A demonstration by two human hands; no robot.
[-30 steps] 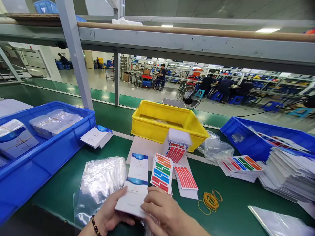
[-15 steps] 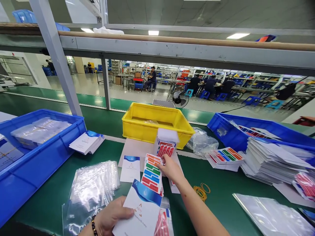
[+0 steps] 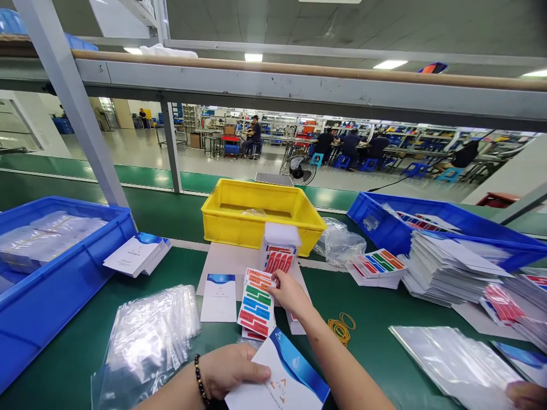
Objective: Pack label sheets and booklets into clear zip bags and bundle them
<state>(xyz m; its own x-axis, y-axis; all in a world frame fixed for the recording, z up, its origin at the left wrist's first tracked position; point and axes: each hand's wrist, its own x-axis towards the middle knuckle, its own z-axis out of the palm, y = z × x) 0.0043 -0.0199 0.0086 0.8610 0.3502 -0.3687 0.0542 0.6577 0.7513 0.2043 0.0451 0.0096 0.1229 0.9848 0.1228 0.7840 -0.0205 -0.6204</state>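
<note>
My left hand (image 3: 231,369), with a beaded bracelet at the wrist, grips a white booklet (image 3: 277,390) with a blue wave along its top edge; the thumb lies on the cover. My right hand (image 3: 293,295) pinches the upper right edge of a sheet of coloured labels (image 3: 257,300), striped orange, green, blue and red. That sheet lies on a small pile, just beyond the booklet. To its left a similar booklet (image 3: 219,299) rests flat. Behind my right fingers stands a stack of red label sheets (image 3: 278,261) beside a white block (image 3: 282,233).
Clear plastic bags (image 3: 145,336) lie at left, near a blue bin (image 3: 72,290) and a booklet stack (image 3: 139,253). A yellow bin (image 3: 260,213) stands behind. Rubber bands (image 3: 341,329), paper stacks (image 3: 444,273) and another blue bin (image 3: 384,228) are at right. Another person's hand (image 3: 526,394) touches bags (image 3: 457,361).
The booklet in my left hand has moved right and down and turned clockwise. My right hand stays at the label sheet. The view has shifted, and another person's hand has appeared at lower right.
</note>
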